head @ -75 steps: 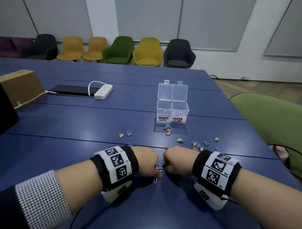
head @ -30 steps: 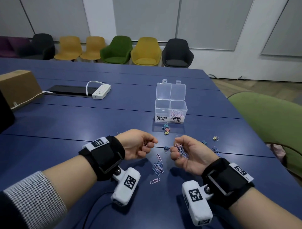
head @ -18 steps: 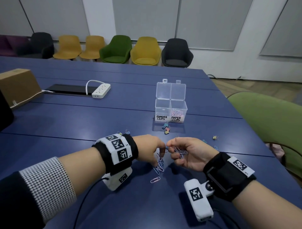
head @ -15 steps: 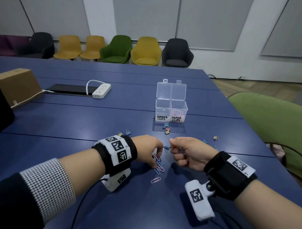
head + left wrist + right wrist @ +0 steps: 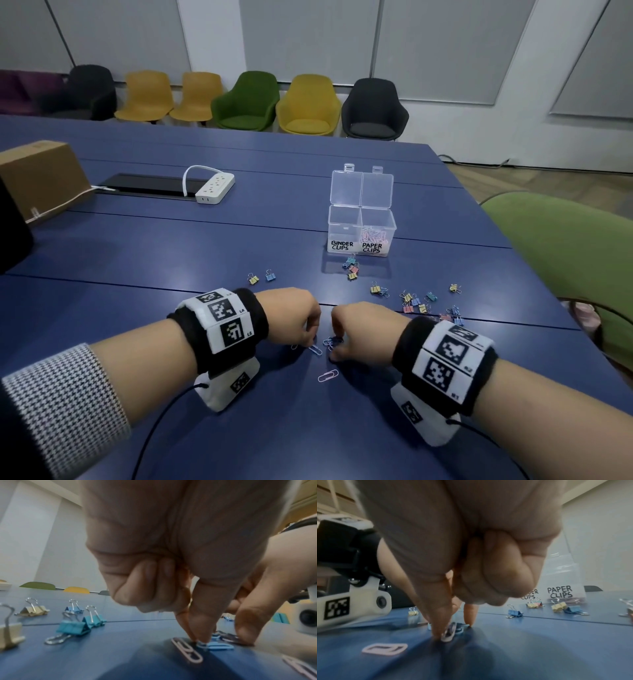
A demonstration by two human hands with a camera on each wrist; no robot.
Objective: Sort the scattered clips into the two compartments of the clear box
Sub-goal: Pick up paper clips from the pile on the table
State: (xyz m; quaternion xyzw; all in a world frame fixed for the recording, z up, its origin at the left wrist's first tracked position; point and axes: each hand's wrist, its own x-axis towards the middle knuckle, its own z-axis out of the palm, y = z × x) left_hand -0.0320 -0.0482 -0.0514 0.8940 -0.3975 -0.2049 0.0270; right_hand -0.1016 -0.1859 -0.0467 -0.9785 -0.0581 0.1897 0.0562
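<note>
Several paper clips [image 5: 331, 342] lie in a small pile on the blue table [image 5: 171, 246] between my two hands. My left hand [image 5: 308, 342] is palm down, and its thumb and forefinger pinch the end of a light blue paper clip [image 5: 217, 646]. My right hand [image 5: 337, 350] is also palm down. Its thumb and forefinger pinch a white paper clip [image 5: 448, 632], tilted up off the table, while the other fingers are curled into the palm. The clear box [image 5: 361, 222] stands open further back, with pink clips in its right compartment.
A pink paper clip [image 5: 327, 376] lies just in front of the pile. Coloured binder clips [image 5: 416, 303] are scattered to the right, in front of the box and at the left [image 5: 261, 277]. A power strip [image 5: 215, 186] and a cardboard box [image 5: 41, 174] sit far left.
My right hand, which held a bunch of paper clips turned sideways, has rolled palm down onto the pile. My left hand stays at the pile, fingertips down on the clips.
</note>
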